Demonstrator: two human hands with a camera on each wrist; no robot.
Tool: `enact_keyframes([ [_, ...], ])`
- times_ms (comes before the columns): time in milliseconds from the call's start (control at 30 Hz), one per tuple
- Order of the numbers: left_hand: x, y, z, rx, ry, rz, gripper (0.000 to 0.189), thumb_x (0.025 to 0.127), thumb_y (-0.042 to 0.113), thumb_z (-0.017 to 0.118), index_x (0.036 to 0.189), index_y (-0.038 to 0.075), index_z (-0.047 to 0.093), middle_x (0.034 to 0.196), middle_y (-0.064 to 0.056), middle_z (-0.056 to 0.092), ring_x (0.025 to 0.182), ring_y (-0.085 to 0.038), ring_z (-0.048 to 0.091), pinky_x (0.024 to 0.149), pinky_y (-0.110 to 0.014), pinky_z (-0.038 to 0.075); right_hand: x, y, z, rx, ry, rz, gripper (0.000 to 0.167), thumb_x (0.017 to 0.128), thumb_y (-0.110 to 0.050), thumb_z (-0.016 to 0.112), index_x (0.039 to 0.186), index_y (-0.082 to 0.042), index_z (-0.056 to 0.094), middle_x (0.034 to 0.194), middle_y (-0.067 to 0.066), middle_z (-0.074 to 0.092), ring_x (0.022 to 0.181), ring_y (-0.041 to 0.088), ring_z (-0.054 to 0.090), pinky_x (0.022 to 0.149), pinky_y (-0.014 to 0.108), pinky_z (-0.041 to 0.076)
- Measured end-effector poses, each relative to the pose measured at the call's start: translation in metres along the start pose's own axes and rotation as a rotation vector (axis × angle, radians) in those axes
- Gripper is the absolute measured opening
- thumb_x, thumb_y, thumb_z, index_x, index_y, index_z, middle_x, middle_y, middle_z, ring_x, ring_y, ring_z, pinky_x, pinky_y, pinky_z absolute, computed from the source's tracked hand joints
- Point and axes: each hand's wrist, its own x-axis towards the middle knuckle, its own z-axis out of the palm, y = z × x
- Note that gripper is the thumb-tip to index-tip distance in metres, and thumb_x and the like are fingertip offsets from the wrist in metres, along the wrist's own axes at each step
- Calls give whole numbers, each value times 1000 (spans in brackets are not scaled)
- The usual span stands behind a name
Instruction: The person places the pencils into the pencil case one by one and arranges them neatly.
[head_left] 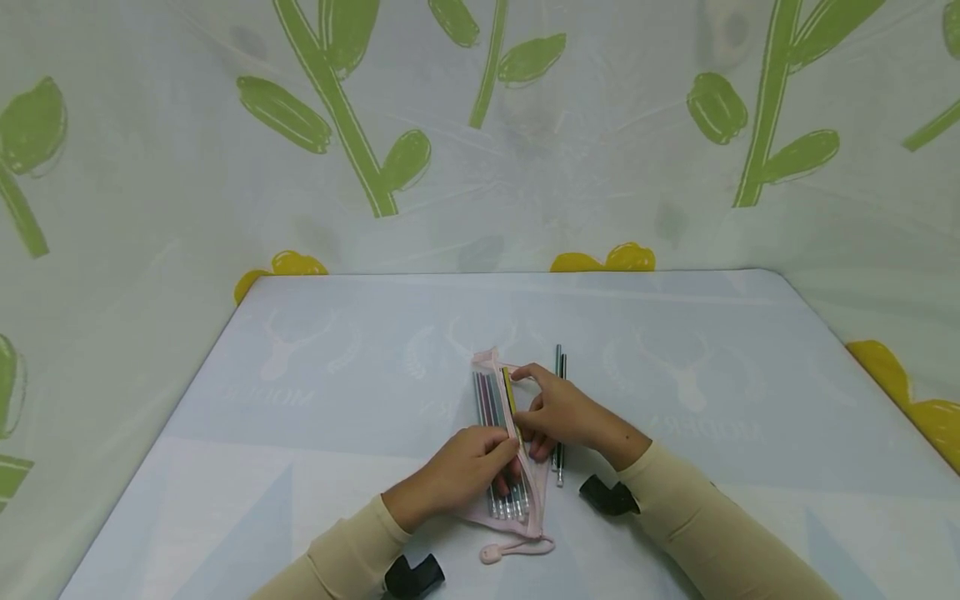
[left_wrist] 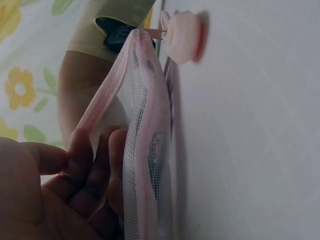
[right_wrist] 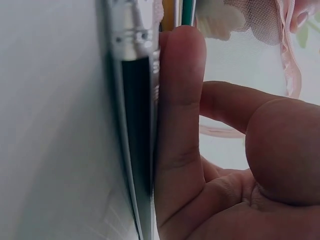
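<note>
A pale pink mesh pencil case (head_left: pixel 542 500) lies with its long zipped side apart. Inside, several pencils (head_left: pixel 487 400) with silver ends lie side by side. My left hand (head_left: pixel 468 462) pinches the pink edge (left_wrist: pixel 95 110) between thumb and finger and lifts it from the other side. A yellow pencil (head_left: pixel 509 387) lies along the opening, brighter than those behind the mesh. Thumb and fingers of my right hand (head_left: pixel 558 412) are bent round it, though the contact is partly hidden. Beneath the right hand, a dark pencil (right_wrist: pixel 136 110) with a silver ferrule lies on the table.
Two dark pencils (head_left: pixel 562 367) lie side by side on the table (head_left: pixel 360 392), right of the case. A pink loop pull (head_left: pixel 517 547) sticks out at the case's near end. Black wrist devices (head_left: pixel 415 577) sit under both sleeves. A patterned curtain (head_left: pixel 525 183) hangs behind the table.
</note>
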Motion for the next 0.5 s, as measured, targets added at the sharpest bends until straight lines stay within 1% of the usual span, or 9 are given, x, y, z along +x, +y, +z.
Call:
enact_keyframes([
  [133,0,-1,0,-5,0,-4,33,103,23,46,82,5,65,76,-4,66,62,-8,61,67,-23,50,-1,0,-1,6,-11,-10,57,93,-8,65,142,-12,36,72,11,67,51,20,67,52,36,58],
  [267,0,-1,0,-10,2,-11,33,102,23,47,82,5,66,74,-4,66,62,-8,61,66,-23,50,-4,-2,-5,9,-10,-51,46,94,-8,64,134,-10,41,70,11,66,49,20,66,51,37,57],
  [400,0,-1,0,-15,-1,-16,34,103,23,47,82,6,66,74,-3,66,62,-9,61,65,-23,50,-5,-4,-9,-52,19,-91,29,95,-13,63,120,-9,50,68,8,64,45,18,62,48,34,55],
  [500,0,-1,0,-11,-5,-19,34,103,24,46,82,6,66,74,-2,66,62,-9,61,66,-23,50,-6,-5,-12,-107,61,-104,18,96,-17,64,110,-10,55,68,6,61,44,16,58,45,30,50],
])
